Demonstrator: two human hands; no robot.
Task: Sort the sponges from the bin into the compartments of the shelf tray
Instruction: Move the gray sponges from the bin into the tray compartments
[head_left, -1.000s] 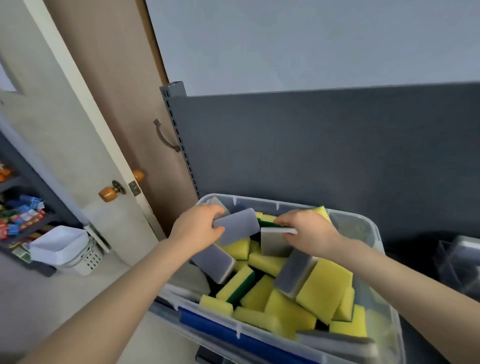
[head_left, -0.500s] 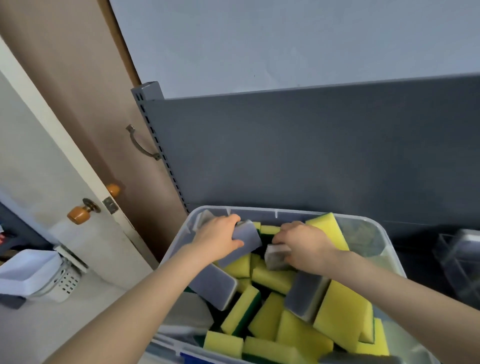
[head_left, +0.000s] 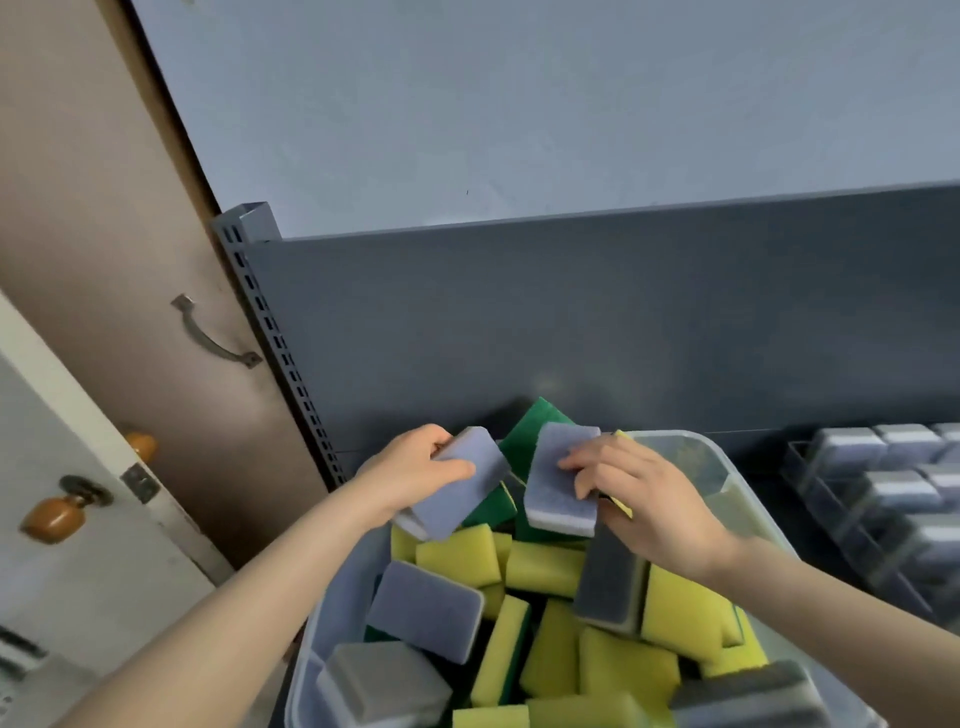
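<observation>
Your left grip (head_left: 415, 470) is wrapped round a grey sponge (head_left: 462, 486) - thumb laid across its upper face, fingers curled over its far end - and holds it tilted above the far left corner of the bin (head_left: 727, 499). Your right grip (head_left: 649, 501) pinches a second grey sponge (head_left: 558, 483) along its right edge, fingertips (head_left: 569, 464) bent onto the upper face. The two held sponges sit just beside each other, a narrow gap between them, with a green-faced sponge (head_left: 535, 431) poking up behind.

Below your grips the clear bin is packed with loose pieces: yellow sponges (head_left: 457, 553) in the middle, a flat grey one (head_left: 426, 608) at the left wall, and a dark grey sponge (head_left: 608, 587) standing on edge right under the second grey sponge; you cannot tell whether those two touch.

Edges to mind: the bin's far rim lies close against the grey back panel (head_left: 571, 322) of the shelf, and the slotted upright (head_left: 270, 332) runs down just left of your left grip. To the right, past the bin's wall and a strip of bare dark shelf, sits the shelf tray (head_left: 810, 486) - its compartments show rows of grey sponges (head_left: 883, 467), and the frame edge cuts it off. Open air lies above the bin, in front of the panel.
</observation>
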